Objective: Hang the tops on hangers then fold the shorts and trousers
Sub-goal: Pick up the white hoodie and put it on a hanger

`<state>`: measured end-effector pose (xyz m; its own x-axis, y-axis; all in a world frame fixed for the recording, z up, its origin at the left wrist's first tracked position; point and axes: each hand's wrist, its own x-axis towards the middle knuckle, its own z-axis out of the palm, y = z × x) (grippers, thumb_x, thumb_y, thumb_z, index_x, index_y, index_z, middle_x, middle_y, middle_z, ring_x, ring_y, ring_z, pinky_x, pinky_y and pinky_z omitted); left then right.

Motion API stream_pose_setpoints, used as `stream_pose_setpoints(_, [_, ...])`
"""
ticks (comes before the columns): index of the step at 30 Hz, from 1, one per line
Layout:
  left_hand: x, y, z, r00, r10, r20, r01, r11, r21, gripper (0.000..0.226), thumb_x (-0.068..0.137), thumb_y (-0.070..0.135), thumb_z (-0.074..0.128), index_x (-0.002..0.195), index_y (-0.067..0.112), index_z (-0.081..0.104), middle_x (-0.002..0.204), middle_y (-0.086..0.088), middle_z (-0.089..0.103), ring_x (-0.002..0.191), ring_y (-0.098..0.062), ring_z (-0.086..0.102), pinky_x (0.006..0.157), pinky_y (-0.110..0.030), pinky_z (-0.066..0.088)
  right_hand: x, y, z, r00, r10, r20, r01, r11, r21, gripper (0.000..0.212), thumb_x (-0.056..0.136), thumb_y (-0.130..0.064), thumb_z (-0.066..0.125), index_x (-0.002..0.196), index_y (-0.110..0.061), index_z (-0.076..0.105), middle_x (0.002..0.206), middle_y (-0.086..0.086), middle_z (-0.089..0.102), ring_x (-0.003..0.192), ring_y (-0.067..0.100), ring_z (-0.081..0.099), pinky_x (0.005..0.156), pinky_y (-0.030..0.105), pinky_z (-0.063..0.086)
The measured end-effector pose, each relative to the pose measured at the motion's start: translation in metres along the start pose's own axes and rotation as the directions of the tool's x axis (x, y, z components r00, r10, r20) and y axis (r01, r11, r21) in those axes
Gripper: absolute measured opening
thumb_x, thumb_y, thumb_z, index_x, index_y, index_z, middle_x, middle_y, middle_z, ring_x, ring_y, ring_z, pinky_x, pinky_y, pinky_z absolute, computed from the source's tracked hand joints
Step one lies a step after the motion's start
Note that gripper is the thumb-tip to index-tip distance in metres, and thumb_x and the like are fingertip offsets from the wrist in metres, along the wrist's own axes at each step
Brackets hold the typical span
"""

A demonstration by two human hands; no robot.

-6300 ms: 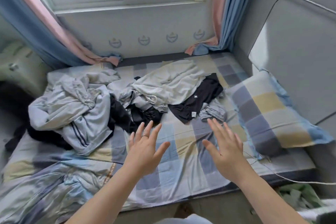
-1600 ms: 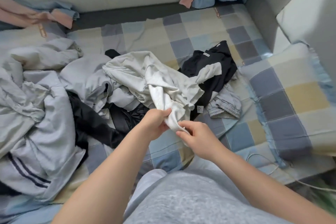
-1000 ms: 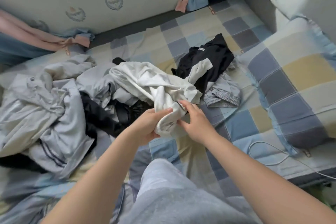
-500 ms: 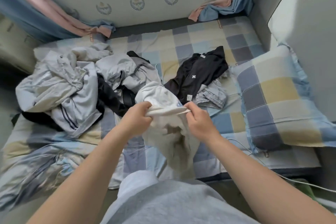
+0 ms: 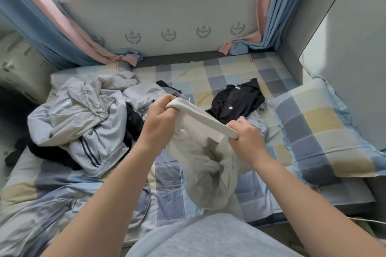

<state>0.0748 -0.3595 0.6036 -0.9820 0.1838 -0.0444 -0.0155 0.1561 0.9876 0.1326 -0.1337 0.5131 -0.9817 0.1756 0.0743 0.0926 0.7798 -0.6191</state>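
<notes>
I hold a cream-white garment (image 5: 205, 165) up over the bed by its ribbed band. My left hand (image 5: 159, 120) grips one end of the band and my right hand (image 5: 243, 136) grips the other, stretching it between them. The rest of the cloth hangs down, bunched. A black top (image 5: 236, 100) with a small white cross lies flat behind my right hand. A heap of pale grey clothes (image 5: 83, 119) with dark stripes lies to the left, over some black pieces (image 5: 133, 123).
The checked bed sheet (image 5: 219, 73) covers the mattress. A checked pillow (image 5: 325, 129) lies at the right by a grey padded headboard (image 5: 344, 37). Blue and pink curtains (image 5: 52, 27) hang at both sides of the window. A crumpled duvet (image 5: 52, 204) fills the near left.
Both hands have lifted the white garment clear of the pile and pulled apart, stretching its ribbed band. My view has tilted up to take in the window.
</notes>
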Motion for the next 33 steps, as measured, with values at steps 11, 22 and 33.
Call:
stream_pose_setpoints(11, [-0.003,-0.015,-0.113,0.97,-0.097,-0.225,0.052,0.979,-0.198,0.025,0.096,0.01,0.052,0.079,0.023,0.064,0.068,0.006,0.066,0.064,-0.01,0.062,0.058,-0.027,0.052,-0.01,0.001,0.062,0.911,0.387,0.139,-0.393,0.919,0.021,0.031,0.09,-0.008,0.056,0.062,-0.02,0.054,0.067,0.001,0.058,0.076,0.029,0.056,0.061,0.035,0.039])
stream_pose_setpoints(22, [-0.026,-0.094,-0.101,0.968,-0.128,0.217,0.054,0.946,0.32,0.054,0.084,0.025,0.08,0.133,0.024,0.056,0.131,0.003,0.056,0.119,-0.011,0.053,0.102,-0.029,0.042,0.009,-0.13,0.034,0.994,0.018,0.112,-0.062,0.913,0.402,0.03,0.084,0.007,0.055,0.089,-0.016,0.073,0.081,-0.001,0.072,0.077,0.013,0.065,0.071,0.034,0.053])
stream_pose_setpoints(33, [-0.019,-0.068,-0.101,0.995,0.091,0.033,-0.095,0.989,0.116,0.015,0.085,0.024,0.048,0.072,0.018,0.054,0.058,0.013,0.045,0.055,-0.008,0.038,0.053,-0.028,0.031,0.009,-0.142,0.028,0.985,-0.076,0.156,0.041,0.976,0.213,0.014,0.085,-0.002,0.065,0.089,-0.015,0.069,0.066,-0.004,0.057,0.057,0.008,0.048,0.057,0.025,0.038])
